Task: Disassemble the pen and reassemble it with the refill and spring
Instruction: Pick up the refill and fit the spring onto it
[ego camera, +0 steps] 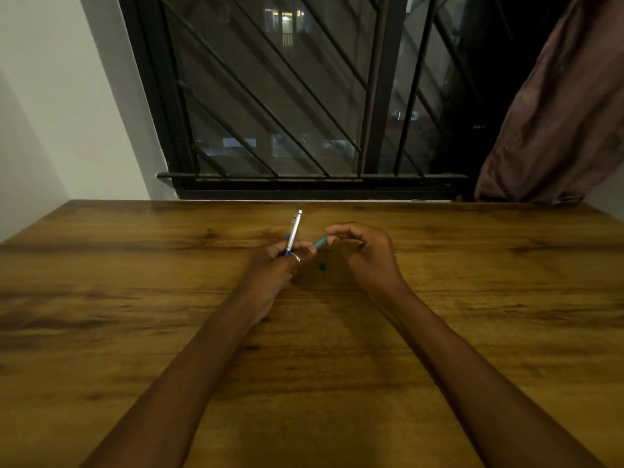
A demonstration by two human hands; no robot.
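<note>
My left hand (275,265) grips a silver pen barrel (293,233) with blue trim, held upright and tilted slightly right, its white push-button end pointing away from me. A ring sits on one finger of that hand. My right hand (363,251) pinches the end of a thin teal piece (320,243), which looks like the refill and reaches toward the left fingers. A small dark teal part (322,266) lies on the wooden table (135,298) between the two hands. I cannot make out a spring.
The table's far edge meets a wall under a black barred window (287,113). A brown curtain (557,113) hangs at the far right. A white wall stands at the left.
</note>
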